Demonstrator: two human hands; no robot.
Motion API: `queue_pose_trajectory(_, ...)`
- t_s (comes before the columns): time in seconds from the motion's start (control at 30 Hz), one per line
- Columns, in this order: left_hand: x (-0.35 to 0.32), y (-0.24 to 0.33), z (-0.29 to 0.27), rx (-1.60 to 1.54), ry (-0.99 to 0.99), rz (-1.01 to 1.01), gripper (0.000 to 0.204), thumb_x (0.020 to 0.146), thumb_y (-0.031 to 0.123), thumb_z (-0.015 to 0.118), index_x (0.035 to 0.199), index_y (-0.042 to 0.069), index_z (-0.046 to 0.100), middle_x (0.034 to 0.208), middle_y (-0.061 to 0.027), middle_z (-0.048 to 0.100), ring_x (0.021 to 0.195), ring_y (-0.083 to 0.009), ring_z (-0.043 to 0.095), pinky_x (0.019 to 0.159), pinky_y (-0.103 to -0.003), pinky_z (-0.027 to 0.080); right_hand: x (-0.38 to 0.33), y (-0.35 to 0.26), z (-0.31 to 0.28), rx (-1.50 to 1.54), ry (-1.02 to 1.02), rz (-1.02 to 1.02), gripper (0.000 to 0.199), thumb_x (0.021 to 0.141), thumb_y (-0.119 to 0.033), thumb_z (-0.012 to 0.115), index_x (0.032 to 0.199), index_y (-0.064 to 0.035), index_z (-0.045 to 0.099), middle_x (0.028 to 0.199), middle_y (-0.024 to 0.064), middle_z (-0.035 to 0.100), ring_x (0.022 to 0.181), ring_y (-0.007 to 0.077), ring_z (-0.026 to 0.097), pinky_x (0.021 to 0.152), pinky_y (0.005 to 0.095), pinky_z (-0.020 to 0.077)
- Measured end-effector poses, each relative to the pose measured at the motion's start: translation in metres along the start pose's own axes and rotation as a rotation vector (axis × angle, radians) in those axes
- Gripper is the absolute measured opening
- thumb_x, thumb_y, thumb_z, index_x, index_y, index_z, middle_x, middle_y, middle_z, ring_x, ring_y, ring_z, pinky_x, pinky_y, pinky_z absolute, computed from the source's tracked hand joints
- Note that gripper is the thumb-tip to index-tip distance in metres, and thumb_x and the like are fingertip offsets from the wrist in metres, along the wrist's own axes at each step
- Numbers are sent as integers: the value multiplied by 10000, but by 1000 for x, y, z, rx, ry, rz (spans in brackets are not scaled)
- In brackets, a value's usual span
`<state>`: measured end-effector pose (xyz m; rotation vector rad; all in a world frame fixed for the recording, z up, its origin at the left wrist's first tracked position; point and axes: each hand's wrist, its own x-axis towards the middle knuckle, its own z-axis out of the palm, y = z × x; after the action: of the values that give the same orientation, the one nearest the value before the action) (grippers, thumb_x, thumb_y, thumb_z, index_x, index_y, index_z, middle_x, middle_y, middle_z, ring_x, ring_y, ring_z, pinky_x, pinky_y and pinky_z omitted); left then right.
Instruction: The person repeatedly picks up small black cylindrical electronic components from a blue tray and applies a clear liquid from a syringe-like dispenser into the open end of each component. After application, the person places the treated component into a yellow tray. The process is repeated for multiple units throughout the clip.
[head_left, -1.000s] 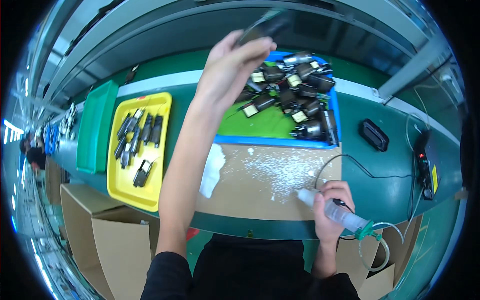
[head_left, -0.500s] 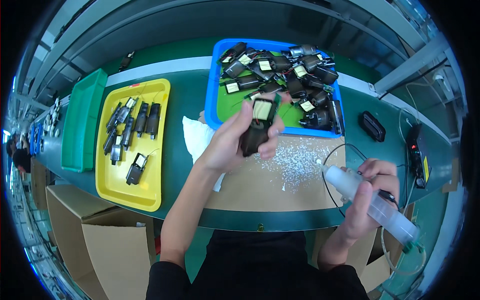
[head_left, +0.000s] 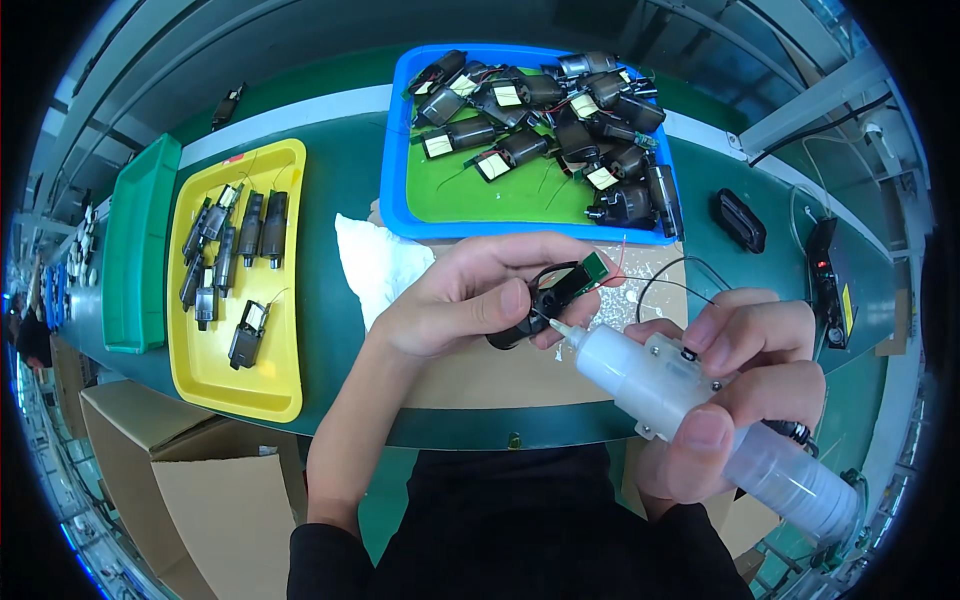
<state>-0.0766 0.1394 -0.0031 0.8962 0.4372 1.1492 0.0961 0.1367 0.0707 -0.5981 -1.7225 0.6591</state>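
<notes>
My left hand [head_left: 450, 310] is closed around a dark cylindrical device [head_left: 568, 286] with a small green circuit board at its end and thin red and black wires sticking out. The fingers hide part of its body. In my right hand [head_left: 760, 370] is a translucent glue dispenser syringe [head_left: 625, 370] with a white nozzle, held slantwise, a finger at the small black button on its clamp. Its nozzle tip meets or nearly meets the device beside my left thumb; contact cannot be told for certain.
Similar devices fill a blue tray [head_left: 530, 236] beyond my hands. Several more lie in a yellow tray [head_left: 235, 395], left, beside a green tray [head_left: 140, 250]. White paper [head_left: 375, 265] and a brown board [head_left: 480, 385] lie below. Right: a black case [head_left: 738, 221] and a controller [head_left: 824, 285].
The device has been turned and tilted, bringing its circuit board end toward the right. My right hand has lifted the dispenser and brought its nozzle to the device. The view has shifted slightly.
</notes>
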Motion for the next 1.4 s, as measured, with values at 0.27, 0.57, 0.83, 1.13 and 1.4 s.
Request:
queue_pose_trajectory(0.27, 0, -2, -2, 54, 1, 6, 693, 777, 483, 604, 1135, -97, 475, 850, -117, 549, 734, -129, 496, 646, -246, 379, 1, 5, -5, -34, -64, -43, 299, 804, -303, 614, 755, -102, 398, 832, 85, 405, 734, 162, 455, 551, 296, 583)
queue_pose_trajectory(0.57, 0, 2, 2, 109, 12, 23, 672, 767, 479, 618, 1083, -98, 481, 817, -107, 545, 724, -132, 500, 631, -247, 386, 5, 0, -15, -77, -233, -93, 262, 792, -234, 623, 806, -104, 396, 870, 89, 395, 725, 169, 445, 563, 325, 588)
queue_pose_trajectory(0.83, 0, -2, 0, 76, -15, 62, 685, 757, 494, 631, 1062, -102, 483, 770, -102, 531, 688, -140, 503, 588, -253, 381, 0, -11, -12, -71, -251, -38, 259, 790, -207, 622, 813, -121, 379, 895, 87, 369, 744, 177, 414, 618, 369, 591)
queue_pose_trajectory(1.13, 1, 2, 4, 33, -39, 71, 708, 746, 508, 642, 1058, -107, 482, 804, -125, 543, 683, -152, 513, 581, -261, 389, -1, -6, -12, -15, -238, -32, 261, 790, -211, 619, 817, -120, 376, 900, 85, 363, 744, 173, 407, 624, 370, 591)
queue_pose_trajectory(1.4, 0, 2, 4, 20, -58, 81, 687, 754, 486, 646, 1055, -110, 488, 835, -141, 551, 688, -164, 527, 584, -269, 405, 0, -9, -15, -19, -264, -22, 252, 792, -206, 608, 818, -117, 374, 898, 82, 361, 736, 167, 399, 620, 360, 591)
